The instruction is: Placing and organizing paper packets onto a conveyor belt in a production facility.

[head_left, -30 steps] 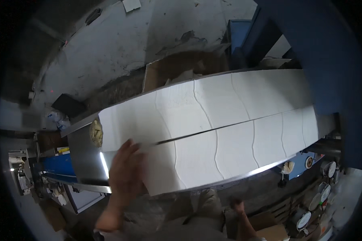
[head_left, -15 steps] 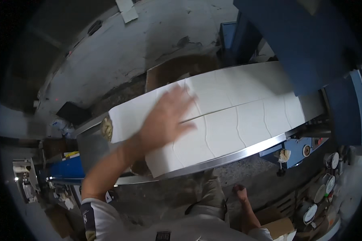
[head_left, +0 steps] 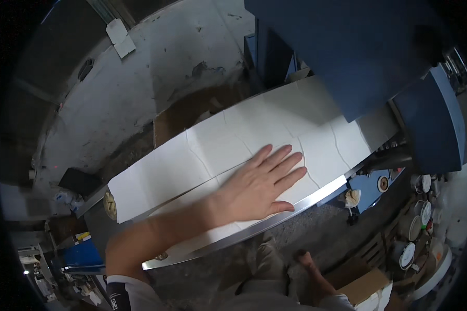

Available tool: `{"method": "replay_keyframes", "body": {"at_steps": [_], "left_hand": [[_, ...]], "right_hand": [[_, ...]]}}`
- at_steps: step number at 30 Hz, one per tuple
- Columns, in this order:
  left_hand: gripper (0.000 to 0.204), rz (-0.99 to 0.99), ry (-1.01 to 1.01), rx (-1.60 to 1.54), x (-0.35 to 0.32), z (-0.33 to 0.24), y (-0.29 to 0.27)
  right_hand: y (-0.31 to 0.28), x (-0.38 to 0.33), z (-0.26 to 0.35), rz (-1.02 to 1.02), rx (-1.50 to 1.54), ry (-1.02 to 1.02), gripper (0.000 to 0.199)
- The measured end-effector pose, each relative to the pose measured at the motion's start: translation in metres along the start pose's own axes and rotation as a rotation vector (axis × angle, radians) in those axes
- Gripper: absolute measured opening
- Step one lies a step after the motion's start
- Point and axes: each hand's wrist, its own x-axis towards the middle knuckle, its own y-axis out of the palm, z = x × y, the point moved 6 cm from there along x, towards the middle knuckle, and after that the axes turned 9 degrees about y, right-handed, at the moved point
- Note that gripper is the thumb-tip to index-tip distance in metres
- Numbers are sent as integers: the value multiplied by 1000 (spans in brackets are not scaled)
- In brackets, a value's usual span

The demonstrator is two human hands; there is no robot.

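Observation:
Two long rows of thin white sheets [head_left: 155,181], crossed by wavy lines, lie side by side on a grey belt with a shiny metal edge [head_left: 324,192]. My left hand [head_left: 257,189] rests palm down on the nearer row, its fingers stretched out and spread toward the right. Its forearm crosses the left end of the rows and hides part of them. Down beside my leg hangs my right hand [head_left: 304,258], small in view, fingers curled in, with nothing visible in it.
A big blue machine [head_left: 342,52] stands over the belt's right end. Behind the belt is an open cardboard box [head_left: 163,124] by a stained wall. Another cardboard box [head_left: 366,287] sits at lower right, near several round tubs [head_left: 407,254]. A crumpled yellowish bundle [head_left: 110,205] lies at the belt's left end.
My left hand, blurred above the rows before, has moved right and nearer and now lies on the near row. The view has shifted. My right hand still hangs low.

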Motion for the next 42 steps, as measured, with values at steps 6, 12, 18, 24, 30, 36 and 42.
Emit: {"method": "replay_keyframes", "body": {"at_steps": [6, 12, 18, 24, 30, 36, 42], "left_hand": [[63, -20, -266, 259, -3, 79, -15], [67, -155, -82, 21, 17, 49, -40], [35, 179, -987, 518, -49, 171, -72], [56, -123, 13, 77, 23, 43, -42], [35, -191, -675, 434, -24, 84, -90], [44, -60, -247, 219, 46, 14, -29], [11, -254, -530, 73, -31, -48, -62]], "right_hand": [[-42, 10, 99, -49, 795, 205, 19], [-66, -17, 117, -101, 413, 394, 14], [-64, -11, 90, -50, 858, 164, 17], [-50, 11, -26, -49, 975, -120, 32], [-31, 2, 6, -176, 616, 324, 17], [-51, -18, 67, -277, -426, -57, 12], [-46, -50, 41, -334, 790, 371, 21]]}}
